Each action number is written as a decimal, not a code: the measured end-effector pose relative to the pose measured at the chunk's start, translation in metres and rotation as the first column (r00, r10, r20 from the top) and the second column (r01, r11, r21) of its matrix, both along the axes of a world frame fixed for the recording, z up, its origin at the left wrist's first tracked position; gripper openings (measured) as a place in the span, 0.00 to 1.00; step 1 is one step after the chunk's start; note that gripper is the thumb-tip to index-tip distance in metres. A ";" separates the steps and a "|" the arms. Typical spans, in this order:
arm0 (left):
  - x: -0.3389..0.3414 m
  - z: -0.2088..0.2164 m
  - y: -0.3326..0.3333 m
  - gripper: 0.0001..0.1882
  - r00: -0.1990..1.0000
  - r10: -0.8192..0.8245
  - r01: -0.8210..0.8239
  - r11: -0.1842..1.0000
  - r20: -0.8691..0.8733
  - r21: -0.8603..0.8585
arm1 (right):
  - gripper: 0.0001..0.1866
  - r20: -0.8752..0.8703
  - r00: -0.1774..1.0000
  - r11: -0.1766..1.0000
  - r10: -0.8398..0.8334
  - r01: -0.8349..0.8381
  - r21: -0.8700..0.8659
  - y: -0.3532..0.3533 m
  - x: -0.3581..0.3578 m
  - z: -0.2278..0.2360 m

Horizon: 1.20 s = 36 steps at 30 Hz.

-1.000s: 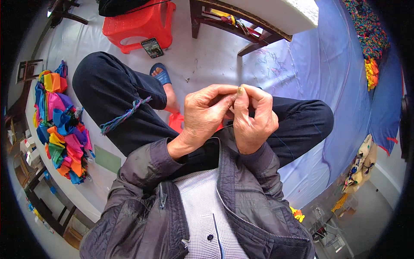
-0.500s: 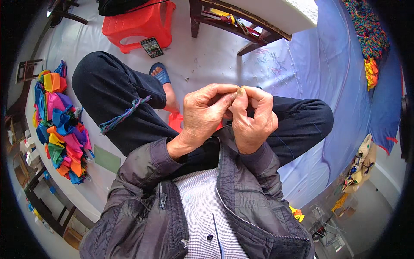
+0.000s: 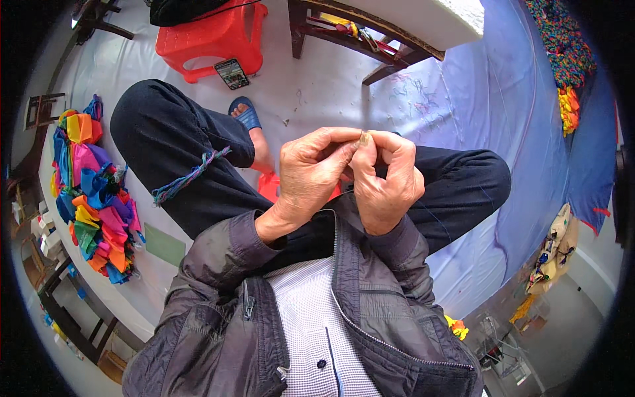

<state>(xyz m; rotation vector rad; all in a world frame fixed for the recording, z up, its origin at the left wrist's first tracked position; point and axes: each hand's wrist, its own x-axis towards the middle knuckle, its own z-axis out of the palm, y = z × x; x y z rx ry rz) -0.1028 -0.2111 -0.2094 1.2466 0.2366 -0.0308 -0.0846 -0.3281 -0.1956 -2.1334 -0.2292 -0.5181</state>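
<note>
My left hand point(image 3: 305, 173) and my right hand point(image 3: 389, 180) meet fingertip to fingertip above my lap. Thumb and forefinger are pinched on each side, and the tips touch. Whatever lies between them is too small to make out. Across my left thigh rests a twisted bundle of multicoloured threads point(image 3: 192, 176). A thin blue thread point(image 3: 436, 225) trails over my right trouser leg.
Left of my leg lies a heap of bright cloth pieces point(image 3: 99, 195), beside a green flat sheet point(image 3: 165, 245). Ahead are a red plastic stool point(image 3: 210, 41), a phone point(image 3: 232, 73) and a wooden-legged bench point(image 3: 370, 30). Thread scraps point(image 3: 423, 99) litter the pale floor sheet.
Both hands keep their pinch. My right hand has shifted very slightly to the left; otherwise the scene looks the same.
</note>
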 end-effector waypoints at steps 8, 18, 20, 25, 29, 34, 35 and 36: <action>0.000 0.000 -0.001 0.10 1.000 0.016 -0.016 1.000 0.013 0.011 | 0.08 -0.003 1.000 1.000 -0.028 0.028 0.004 0.002 -0.001 0.000; -0.001 0.001 0.001 0.10 1.000 0.001 -0.001 1.000 0.030 0.007 | 0.08 -0.006 1.000 1.000 -0.023 0.023 0.015 0.003 -0.002 0.001; -0.001 0.002 0.000 0.10 1.000 -0.001 0.001 1.000 0.027 -0.004 | 0.08 -0.008 1.000 0.999 -0.025 0.025 0.020 0.002 -0.002 0.001; -0.001 0.003 0.000 0.09 1.000 -0.009 0.009 1.000 0.019 0.002 | 0.08 -0.015 1.000 0.999 -0.027 0.027 0.035 0.002 -0.003 0.000; -0.002 0.001 0.001 0.09 1.000 -0.008 0.007 1.000 0.025 0.013 | 0.08 -0.015 0.999 0.999 -0.030 0.031 0.045 0.003 -0.003 0.001; -0.002 0.003 0.001 0.09 1.000 -0.008 0.007 1.000 0.025 0.018 | 0.08 -0.007 1.000 0.998 -0.025 0.025 0.058 0.002 -0.003 -0.001; -0.002 0.003 0.000 0.09 1.000 -0.008 0.008 1.000 0.021 0.012 | 0.08 -0.007 1.000 0.998 -0.024 0.024 0.057 0.002 -0.003 -0.001; -0.002 0.003 0.000 0.09 1.000 -0.008 0.008 1.000 0.018 0.005 | 0.08 -0.005 1.000 0.998 -0.022 0.022 0.054 0.002 -0.003 0.000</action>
